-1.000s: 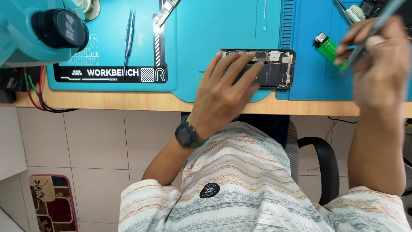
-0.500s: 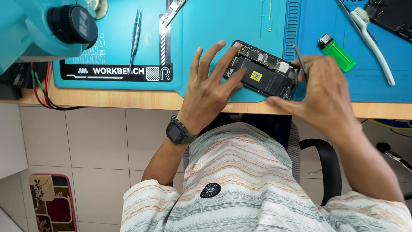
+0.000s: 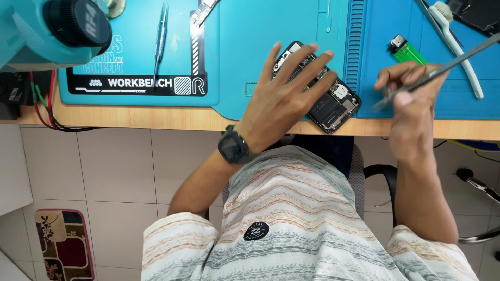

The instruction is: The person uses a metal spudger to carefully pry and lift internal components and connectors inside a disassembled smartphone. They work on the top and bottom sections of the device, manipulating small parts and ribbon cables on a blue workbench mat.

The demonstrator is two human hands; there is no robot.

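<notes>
The left hand (image 3: 284,99) lies spread flat on the opened phone (image 3: 333,101), pinning it. The right hand (image 3: 411,96) pinches what looks like tweezers (image 3: 442,65); it should bring the tip in low and slow, with the phone kept pressed to the blue mat (image 3: 260,41).

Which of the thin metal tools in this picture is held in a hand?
The long tool in the right hand. The tweezers lie untouched on the left mat, far from both hands.
</notes>
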